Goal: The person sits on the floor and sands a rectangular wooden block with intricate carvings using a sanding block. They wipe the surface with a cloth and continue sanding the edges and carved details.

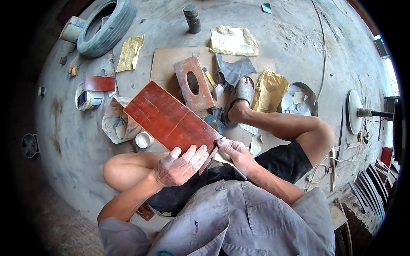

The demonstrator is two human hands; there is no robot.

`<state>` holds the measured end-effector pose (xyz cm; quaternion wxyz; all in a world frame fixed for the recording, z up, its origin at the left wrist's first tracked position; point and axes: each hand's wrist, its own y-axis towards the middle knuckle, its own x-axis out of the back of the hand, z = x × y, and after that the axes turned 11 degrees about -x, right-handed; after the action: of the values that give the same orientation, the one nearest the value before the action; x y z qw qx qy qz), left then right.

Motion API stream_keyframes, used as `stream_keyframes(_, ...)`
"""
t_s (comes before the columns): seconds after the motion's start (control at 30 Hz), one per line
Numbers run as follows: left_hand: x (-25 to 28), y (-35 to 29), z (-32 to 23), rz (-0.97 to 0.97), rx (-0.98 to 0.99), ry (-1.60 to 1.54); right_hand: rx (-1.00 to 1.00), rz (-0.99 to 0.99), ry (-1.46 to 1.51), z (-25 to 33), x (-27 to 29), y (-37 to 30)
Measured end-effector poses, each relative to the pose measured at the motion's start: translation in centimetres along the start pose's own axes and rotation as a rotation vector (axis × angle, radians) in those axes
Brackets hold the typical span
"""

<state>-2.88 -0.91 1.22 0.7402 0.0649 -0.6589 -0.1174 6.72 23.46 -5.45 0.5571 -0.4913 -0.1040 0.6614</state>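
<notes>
A reddish-brown wooden box [168,115] with a glossy, scuffed face lies tilted across my lap. My left hand [181,165] grips its near edge, fingers spread over the top face. At the right-hand corner, my right hand [238,157] pinches a pale folded sheet [224,158], probably sandpaper, against the box's end. Both hands are dusty, and the left palm is hidden. Beyond the box, a second wooden box [204,96] with an oval opening rests on flat cardboard [164,64].
A tyre [124,36] lies far left, near a white bucket [87,100] with a red board [99,83] on it. A small white tub [144,140] stands by my left knee. Yellow sandpaper sheets [234,40], a dark can [192,19] and a round fan [353,112] are around.
</notes>
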Motion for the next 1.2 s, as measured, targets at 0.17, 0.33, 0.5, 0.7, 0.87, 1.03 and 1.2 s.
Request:
stream_keyframes(0.17,0.1,-0.6,-0.2,-0.004,0.008,-0.001,0.017,-0.010,0.055,1.7,-2.6,-1.0)
stream_keyframes(0.33,0.7,-0.1,-0.3,0.025,0.040,-0.060,-0.019,0.022,-0.076,2.3,-2.1,-1.5)
stream_keyframes(0.5,0.8,0.4,-0.2,-0.040,0.112,-0.200,-0.084,0.082,-0.110,2.9,-1.0,-1.1)
stream_keyframes(0.7,0.6,-0.1,0.5,-0.289,0.359,-0.391,-0.087,-0.002,-0.370,5.1,-1.3,-2.3)
stream_keyframes(0.87,2.9,-1.7,5.2,-0.476,0.830,-0.368,0.090,-0.034,-0.413,8.4,3.6,-3.6)
stream_keyframes(1.03,6.8,-5.8,10.7,-0.692,1.401,-0.458,0.392,-0.223,-0.548,16.1,5.7,-7.3)
stream_keyframes(1.2,7.1,-11.3,12.9,-0.999,1.522,-0.610,0.756,-0.508,-0.976,21.1,6.5,-7.9)
